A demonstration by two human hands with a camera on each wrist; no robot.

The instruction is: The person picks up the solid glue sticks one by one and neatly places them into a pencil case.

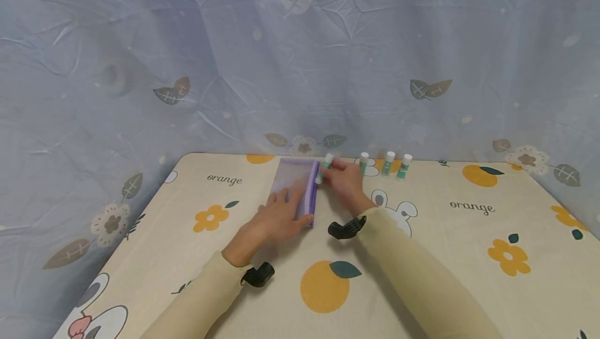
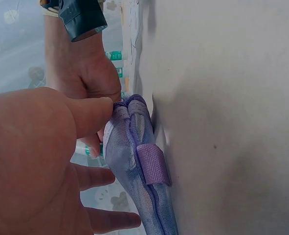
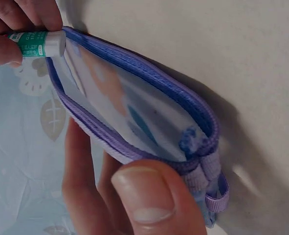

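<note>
A lilac mesh zip pouch (image 1: 294,171) lies on the patterned cloth, its zipped side facing right. My left hand (image 1: 280,217) rests on it with spread, fairly straight fingers, and the thumb touches the near end of the zip edge. In the right wrist view the pouch's mouth gapes, its purple zip rim (image 3: 186,93) parted, and cloth print shows through the mesh. My right hand (image 1: 346,181) pinches a green glue stick (image 3: 33,45) with a white cap between thumb and fingers. The cap is right at the far end of the mouth.
Three more glue sticks stand upright right of my right hand: one partly behind it (image 1: 364,160), a middle one (image 1: 387,164) and a right one (image 1: 404,167). Behind the table hangs a blue-grey curtain (image 1: 300,68). Each wrist wears a black camera mount (image 1: 347,228).
</note>
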